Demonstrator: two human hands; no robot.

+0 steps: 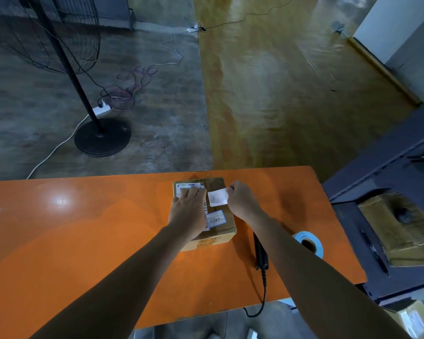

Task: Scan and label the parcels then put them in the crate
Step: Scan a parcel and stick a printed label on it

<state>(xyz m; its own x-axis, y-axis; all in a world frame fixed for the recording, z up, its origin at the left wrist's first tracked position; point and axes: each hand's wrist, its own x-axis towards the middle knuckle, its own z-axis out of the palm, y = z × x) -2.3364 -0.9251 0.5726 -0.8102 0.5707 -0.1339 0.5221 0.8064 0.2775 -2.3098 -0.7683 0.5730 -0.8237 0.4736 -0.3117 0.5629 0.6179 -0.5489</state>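
Pressing parcel [224, 220] flat-fingered with left hand [189, 209]; pinching white label [217, 197] in right hand [241, 200] over top. Lying lengthwise away from body.

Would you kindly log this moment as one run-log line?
phase: labelling | left hand: flat on parcel | right hand: pinches label over parcel | scanner: lying on table
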